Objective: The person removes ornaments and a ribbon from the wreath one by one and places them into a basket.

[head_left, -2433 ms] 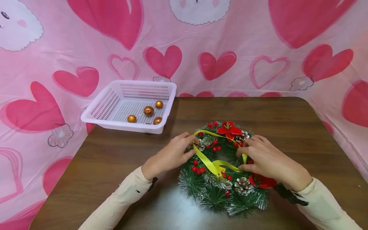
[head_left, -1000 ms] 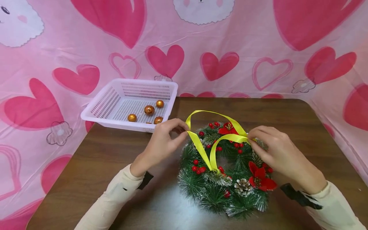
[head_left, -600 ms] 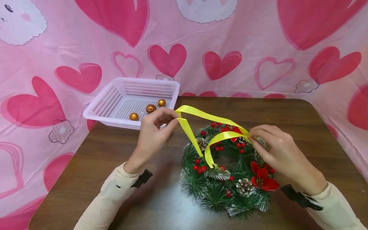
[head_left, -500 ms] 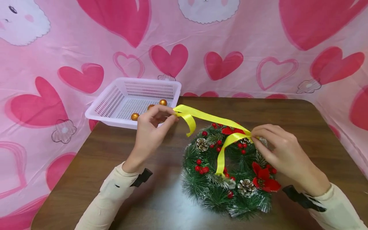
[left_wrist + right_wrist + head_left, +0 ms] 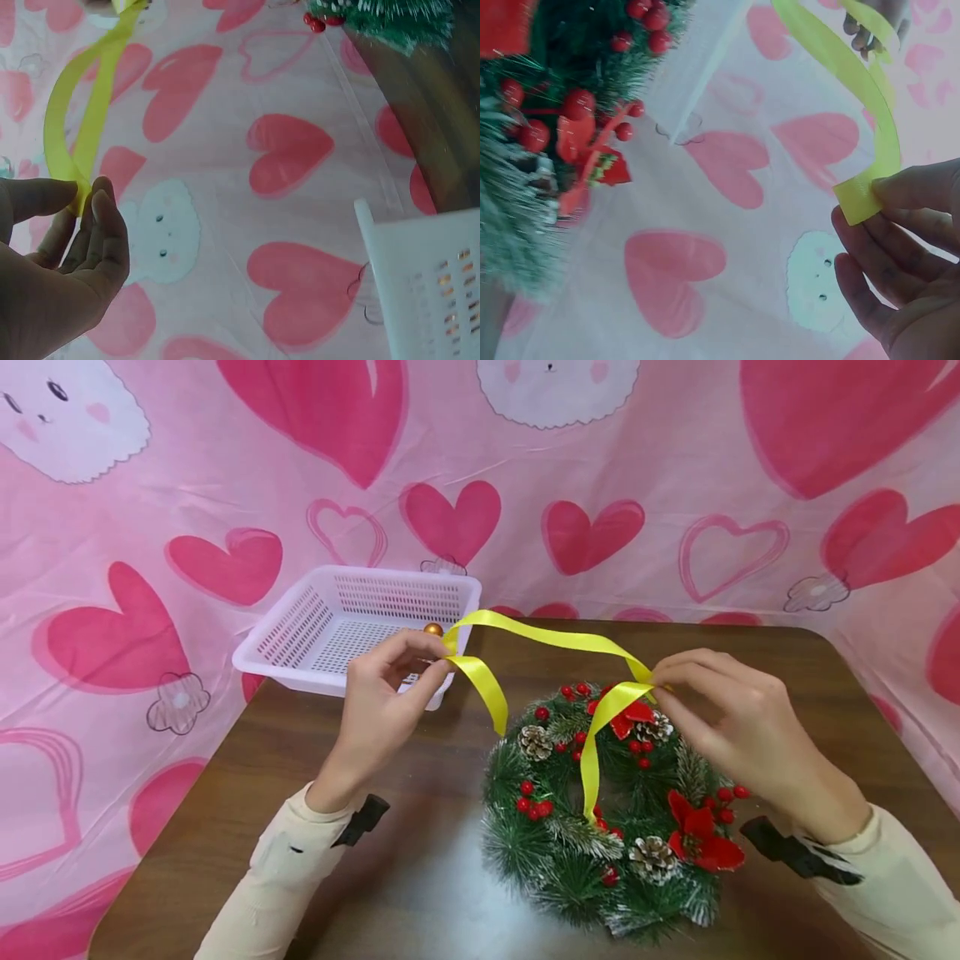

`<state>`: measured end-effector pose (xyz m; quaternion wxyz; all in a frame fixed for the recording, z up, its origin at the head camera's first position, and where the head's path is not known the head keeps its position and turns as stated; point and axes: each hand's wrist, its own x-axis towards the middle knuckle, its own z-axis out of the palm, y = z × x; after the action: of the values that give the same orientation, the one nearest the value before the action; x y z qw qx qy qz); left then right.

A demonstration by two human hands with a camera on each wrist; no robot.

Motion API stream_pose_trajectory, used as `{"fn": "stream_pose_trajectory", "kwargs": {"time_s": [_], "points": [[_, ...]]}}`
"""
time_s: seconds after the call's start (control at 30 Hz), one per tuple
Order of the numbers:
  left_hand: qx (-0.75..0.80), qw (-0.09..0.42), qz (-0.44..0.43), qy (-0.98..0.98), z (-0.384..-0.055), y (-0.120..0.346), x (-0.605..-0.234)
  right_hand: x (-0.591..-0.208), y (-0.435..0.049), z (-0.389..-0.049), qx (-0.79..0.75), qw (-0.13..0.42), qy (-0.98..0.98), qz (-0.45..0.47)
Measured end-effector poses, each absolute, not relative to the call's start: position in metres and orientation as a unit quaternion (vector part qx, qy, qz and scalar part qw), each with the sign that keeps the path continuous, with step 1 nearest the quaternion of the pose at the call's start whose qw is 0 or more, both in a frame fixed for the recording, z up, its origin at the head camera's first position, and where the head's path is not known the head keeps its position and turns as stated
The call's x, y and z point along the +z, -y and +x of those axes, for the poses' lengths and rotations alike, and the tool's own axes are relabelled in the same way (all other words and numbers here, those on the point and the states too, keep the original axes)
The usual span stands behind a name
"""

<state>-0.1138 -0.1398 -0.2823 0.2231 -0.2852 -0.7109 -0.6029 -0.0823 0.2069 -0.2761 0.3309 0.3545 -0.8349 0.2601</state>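
A yellow ribbon (image 5: 555,637) spans the air between both hands above a green wreath. My left hand (image 5: 386,706) pinches it between thumb and fingers, left of the wreath and overlapping the basket's front in the head view. My right hand (image 5: 742,731) pinches it over the wreath's right side; in the right wrist view a short folded end (image 5: 857,199) shows at the fingertips. One tail hangs free below the left hand, another hangs from the right hand toward the wreath's middle. The wreath (image 5: 555,877) lies on the table with red berries, pinecones (image 5: 654,858) and red flowers (image 5: 703,835).
A white slotted plastic basket (image 5: 281,668) stands at the table's back left, with a gold ball (image 5: 433,630) showing inside. The brown wooden table (image 5: 247,827) ends at a pink heart-patterned cloth (image 5: 600,452) behind and at the sides.
Both hands have lifted the ribbon off the wreath. The left hand has moved left and up toward the basket, spreading it, and the ribbon's front loop has come apart into two hanging tails.
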Motion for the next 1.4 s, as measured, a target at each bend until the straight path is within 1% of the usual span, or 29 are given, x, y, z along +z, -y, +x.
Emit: {"fn": "stream_pose_trajectory", "kwargs": {"time_s": [0.3, 0.43, 0.67, 0.77, 1.03, 1.23, 1.4], "points": [[-0.586, 0.235, -0.285, 0.721, -0.119, 0.160, -0.280, -0.248, -0.186, -0.107, 0.272, 0.353, 0.805, 0.390], [-0.573, 0.245, -0.277, 0.731, -0.120, 0.167, -0.278, -0.239, -0.175, -0.116, 0.269, 0.354, 0.808, 0.387], [-0.543, 0.267, -0.248, 0.757, -0.122, 0.184, -0.275, -0.228, -0.150, -0.132, 0.302, 0.376, 0.790, 0.378], [-0.537, 0.275, -0.245, 0.759, -0.124, 0.192, -0.275, -0.224, -0.140, -0.140, 0.306, 0.377, 0.785, 0.385], [-0.503, 0.305, -0.225, 0.777, -0.131, 0.211, -0.277, -0.223, -0.117, -0.166, 0.312, 0.356, 0.791, 0.388], [-0.493, 0.308, -0.197, 0.790, -0.137, 0.224, -0.277, -0.224, -0.101, -0.186, 0.334, 0.334, 0.791, 0.389], [-0.485, 0.305, -0.172, 0.801, -0.141, 0.235, -0.277, -0.228, -0.086, -0.205, 0.346, 0.311, 0.805, 0.369]]}}
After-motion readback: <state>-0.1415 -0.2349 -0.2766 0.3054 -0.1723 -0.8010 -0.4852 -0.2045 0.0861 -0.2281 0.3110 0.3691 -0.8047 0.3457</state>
